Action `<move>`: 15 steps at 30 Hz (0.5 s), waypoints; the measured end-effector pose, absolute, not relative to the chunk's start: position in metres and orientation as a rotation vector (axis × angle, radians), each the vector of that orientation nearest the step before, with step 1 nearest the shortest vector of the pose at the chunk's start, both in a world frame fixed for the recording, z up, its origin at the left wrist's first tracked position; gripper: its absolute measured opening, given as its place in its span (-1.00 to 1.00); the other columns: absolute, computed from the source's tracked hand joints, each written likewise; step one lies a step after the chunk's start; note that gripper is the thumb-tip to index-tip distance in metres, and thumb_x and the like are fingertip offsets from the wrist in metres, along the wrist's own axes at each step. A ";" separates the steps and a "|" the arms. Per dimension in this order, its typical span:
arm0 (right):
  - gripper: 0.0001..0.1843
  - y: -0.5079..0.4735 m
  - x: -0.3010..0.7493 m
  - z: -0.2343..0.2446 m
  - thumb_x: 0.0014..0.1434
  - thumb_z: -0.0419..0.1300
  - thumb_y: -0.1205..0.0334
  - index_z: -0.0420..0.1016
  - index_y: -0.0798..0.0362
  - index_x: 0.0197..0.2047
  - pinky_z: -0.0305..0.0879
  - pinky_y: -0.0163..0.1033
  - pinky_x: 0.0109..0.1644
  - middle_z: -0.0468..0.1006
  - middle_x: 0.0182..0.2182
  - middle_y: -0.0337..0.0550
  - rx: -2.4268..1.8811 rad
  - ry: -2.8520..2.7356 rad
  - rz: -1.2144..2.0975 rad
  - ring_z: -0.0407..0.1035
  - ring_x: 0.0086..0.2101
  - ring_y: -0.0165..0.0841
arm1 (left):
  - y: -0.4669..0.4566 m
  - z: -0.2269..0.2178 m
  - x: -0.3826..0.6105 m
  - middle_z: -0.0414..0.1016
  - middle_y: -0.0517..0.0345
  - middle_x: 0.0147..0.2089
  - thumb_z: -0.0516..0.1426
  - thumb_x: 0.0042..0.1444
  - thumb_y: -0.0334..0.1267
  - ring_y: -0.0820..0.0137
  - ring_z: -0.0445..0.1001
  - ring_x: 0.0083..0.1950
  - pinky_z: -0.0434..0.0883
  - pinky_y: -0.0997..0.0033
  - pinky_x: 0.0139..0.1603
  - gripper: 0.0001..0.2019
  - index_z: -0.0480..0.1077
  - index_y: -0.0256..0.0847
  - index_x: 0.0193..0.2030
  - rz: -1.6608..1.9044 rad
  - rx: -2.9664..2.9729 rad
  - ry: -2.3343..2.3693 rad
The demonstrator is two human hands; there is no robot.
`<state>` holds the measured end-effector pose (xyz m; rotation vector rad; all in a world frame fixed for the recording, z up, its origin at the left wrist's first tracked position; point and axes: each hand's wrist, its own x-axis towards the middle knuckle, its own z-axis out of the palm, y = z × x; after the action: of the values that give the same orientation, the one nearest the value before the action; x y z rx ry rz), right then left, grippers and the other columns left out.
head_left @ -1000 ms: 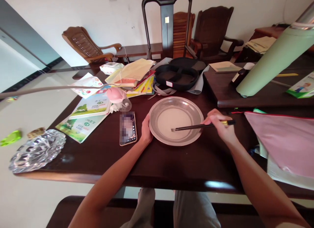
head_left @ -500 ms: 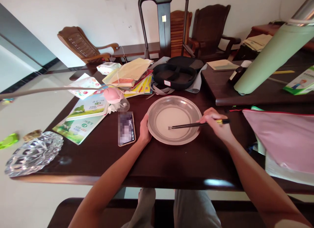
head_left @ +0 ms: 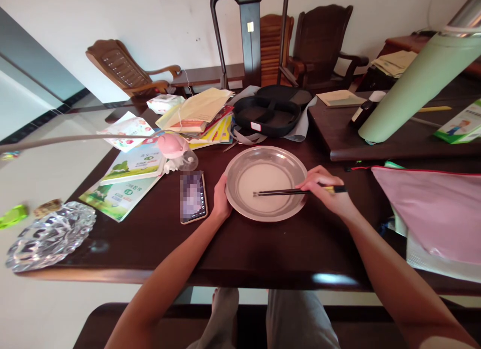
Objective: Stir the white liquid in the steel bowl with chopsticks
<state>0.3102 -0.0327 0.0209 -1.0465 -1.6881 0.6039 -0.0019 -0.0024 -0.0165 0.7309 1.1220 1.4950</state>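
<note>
A round metal plate (head_left: 240, 211) sits on the dark table in front of me, its flat middle covered by a pale whitish layer (head_left: 276, 181). Whether that layer is liquid, powder or bare metal I cannot tell. My left hand (head_left: 221, 199) grips the plate's left rim, some of its fingers hidden beside the wall. Black chopsticks (head_left: 287, 192) are pinched together in my right hand (head_left: 323, 186), over the plate's right rim. Their tips reach into the plate, left of its centre. A phone (head_left: 193, 198) with a lit screen lies just left of my left hand.
Booklets (head_left: 120, 189), a pink-topped object (head_left: 175, 144) and a crystal dish (head_left: 52, 236) are on the left. Behind the plate lie stacked papers (head_left: 199, 111) and an open black case (head_left: 266, 113). A pink zip pouch (head_left: 432, 209) and green flask (head_left: 417, 83) stand right.
My right hand and the chopsticks have shifted slightly left, the tips moving further left and a little up over the plate. My left hand stays on the rim.
</note>
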 end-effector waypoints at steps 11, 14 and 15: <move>-0.27 -0.033 0.317 0.024 0.41 0.27 -0.58 0.62 -0.22 -0.55 0.54 0.18 -0.05 0.65 -0.53 -0.10 -1.114 -1.430 0.586 0.56 -0.31 -0.05 | -0.002 -0.017 -0.004 0.84 0.01 -0.04 0.44 0.08 0.21 -0.11 0.73 0.26 0.61 0.04 0.31 -0.56 0.70 -0.11 -0.14 1.502 0.774 1.132; -0.36 -0.034 0.308 0.024 0.38 0.33 -0.54 0.73 -0.21 -0.45 0.54 0.18 -0.03 0.77 -0.42 -0.09 -1.101 -1.673 0.649 0.59 -0.24 -0.04 | -0.001 -0.019 -0.004 0.84 0.02 -0.02 0.44 0.09 0.21 -0.11 0.72 0.27 0.60 0.03 0.34 -0.56 0.70 -0.10 -0.13 1.510 0.778 1.137; -0.41 -0.033 0.306 0.024 0.38 0.36 -0.50 0.76 -0.23 -0.41 0.54 0.20 -0.01 0.81 -0.38 -0.10 -1.095 -1.729 0.628 0.60 -0.22 -0.04 | -0.001 -0.019 -0.003 0.84 0.03 -0.01 0.44 0.09 0.21 -0.11 0.72 0.28 0.60 0.04 0.34 -0.56 0.70 -0.10 -0.12 1.512 0.779 1.139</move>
<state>0.3056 -0.0334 0.0241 -1.0950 -1.7288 0.6281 -0.0035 -0.0014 -0.0188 0.7791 1.1391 1.5118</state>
